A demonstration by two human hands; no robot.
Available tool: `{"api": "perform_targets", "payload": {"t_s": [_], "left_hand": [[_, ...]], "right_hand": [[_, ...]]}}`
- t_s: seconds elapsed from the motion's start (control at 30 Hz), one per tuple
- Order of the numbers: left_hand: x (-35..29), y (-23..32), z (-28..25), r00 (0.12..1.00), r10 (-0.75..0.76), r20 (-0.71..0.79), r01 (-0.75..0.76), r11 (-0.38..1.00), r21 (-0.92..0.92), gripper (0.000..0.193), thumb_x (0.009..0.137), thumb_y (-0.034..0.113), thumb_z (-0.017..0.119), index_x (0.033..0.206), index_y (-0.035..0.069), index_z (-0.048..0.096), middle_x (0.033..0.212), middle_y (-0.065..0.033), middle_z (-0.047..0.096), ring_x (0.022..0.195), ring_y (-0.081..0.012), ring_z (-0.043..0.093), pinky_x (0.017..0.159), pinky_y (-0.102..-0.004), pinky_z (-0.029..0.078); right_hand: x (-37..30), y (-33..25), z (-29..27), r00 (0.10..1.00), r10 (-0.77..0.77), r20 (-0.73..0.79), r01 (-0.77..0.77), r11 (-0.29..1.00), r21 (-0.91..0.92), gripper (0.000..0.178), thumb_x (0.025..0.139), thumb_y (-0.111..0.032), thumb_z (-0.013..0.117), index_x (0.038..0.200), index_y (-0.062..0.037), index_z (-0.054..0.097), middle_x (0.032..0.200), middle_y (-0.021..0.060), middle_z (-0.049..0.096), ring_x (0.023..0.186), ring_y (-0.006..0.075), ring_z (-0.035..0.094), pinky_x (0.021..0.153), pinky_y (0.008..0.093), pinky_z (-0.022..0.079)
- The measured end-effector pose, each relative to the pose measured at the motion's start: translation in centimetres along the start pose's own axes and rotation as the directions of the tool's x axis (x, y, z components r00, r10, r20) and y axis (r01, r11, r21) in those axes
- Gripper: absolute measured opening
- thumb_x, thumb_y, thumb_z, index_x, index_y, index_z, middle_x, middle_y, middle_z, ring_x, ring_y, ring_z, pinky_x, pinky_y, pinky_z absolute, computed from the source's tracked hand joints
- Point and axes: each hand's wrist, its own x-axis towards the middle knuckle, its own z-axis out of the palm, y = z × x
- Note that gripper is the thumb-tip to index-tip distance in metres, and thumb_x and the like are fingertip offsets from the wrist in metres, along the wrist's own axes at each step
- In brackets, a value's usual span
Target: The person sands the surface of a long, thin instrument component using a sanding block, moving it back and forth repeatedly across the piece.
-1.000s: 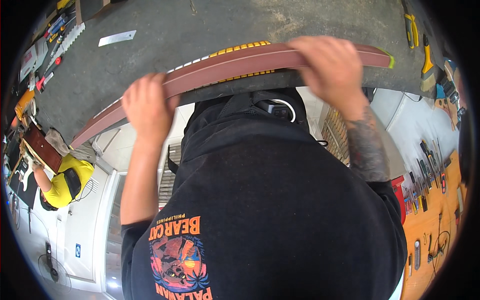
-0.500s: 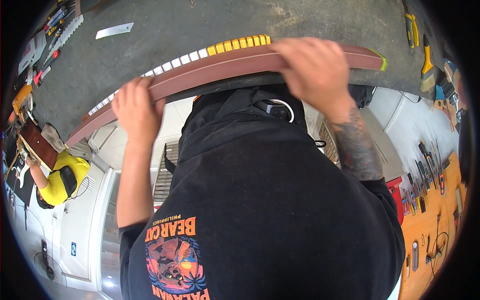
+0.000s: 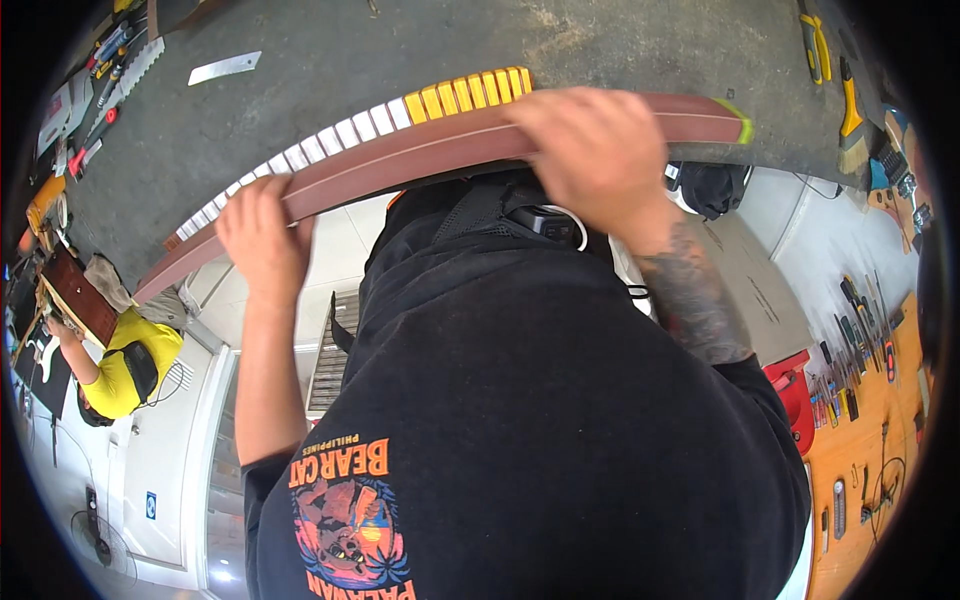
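A long reddish-brown bar point(image 3: 400, 158) with a thin pale line along it and a yellow-green right end lies along the bench's near edge. My left hand point(image 3: 262, 235) is wrapped over its left part, thumb on the near side. Farther right, my right hand point(image 3: 595, 150) grips it with the fingers over the top, slightly blurred. Just beyond the bar runs a row of small white blocks point(image 3: 330, 140) that turns into yellow blocks point(image 3: 470, 93) toward the right. The undersides of the bar and of the blocks are hidden.
On the dark grey bench point(image 3: 400, 50) lie a metal blade point(image 3: 225, 67), yellow-handled pliers point(image 3: 815, 50) and a brush point(image 3: 852, 120). Saws and hand tools crowd the left edge. A person in yellow point(image 3: 135, 365) works at the left. More tools line an orange panel point(image 3: 870, 410) at right.
Both hands and the bar have shifted a little to the left. More of the white and yellow blocks shows beyond the bar. Both hands keep their grip.
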Motion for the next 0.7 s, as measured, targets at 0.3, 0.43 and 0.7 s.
{"api": "perform_targets", "payload": {"t_s": [0.3,0.43,0.7], "left_hand": [[2.2,5.4,-0.1,1.000,-0.003,-0.002,0.003,1.000,-0.022,0.057,0.067,0.013,0.083,0.120,0.014,0.064,0.112,-0.0042,0.068,0.108,-0.0266,0.063,0.098,-0.0426,0.042],[-0.9,0.1,0.0,0.999,-0.023,-0.023,0.023,1.000,0.003,0.064,0.063,0.017,0.087,0.122,0.015,0.063,0.114,-0.0039,0.067,0.110,-0.0270,0.061,0.097,-0.0452,0.041],[3.1,9.5,0.5,0.999,0.024,-0.041,-0.027,0.996,-0.081,0.060,0.066,0.014,0.085,0.122,0.014,0.063,0.115,-0.0023,0.068,0.110,-0.0255,0.062,0.098,-0.0430,0.041]], "right_hand": [[-1.8,3.5,-2.2,0.999,-0.040,-0.008,0.039,0.998,-0.043,0.038,0.072,-0.008,0.072,0.109,-0.0143,0.073,0.101,-0.0010,0.075,0.092,0.0181,0.071,0.078,0.0339,0.049],[0.1,-0.9,0.8,0.996,-0.050,-0.072,0.049,0.999,-0.014,0.030,0.079,-0.012,0.073,0.109,-0.0156,0.073,0.102,-0.0028,0.074,0.094,0.0160,0.070,0.075,0.0332,0.047],[-4.0,6.8,-4.2,0.998,-0.057,0.003,0.057,0.997,-0.057,0.038,0.072,-0.010,0.073,0.109,-0.0150,0.073,0.103,-0.0017,0.075,0.095,0.0157,0.070,0.077,0.0339,0.047]]}}
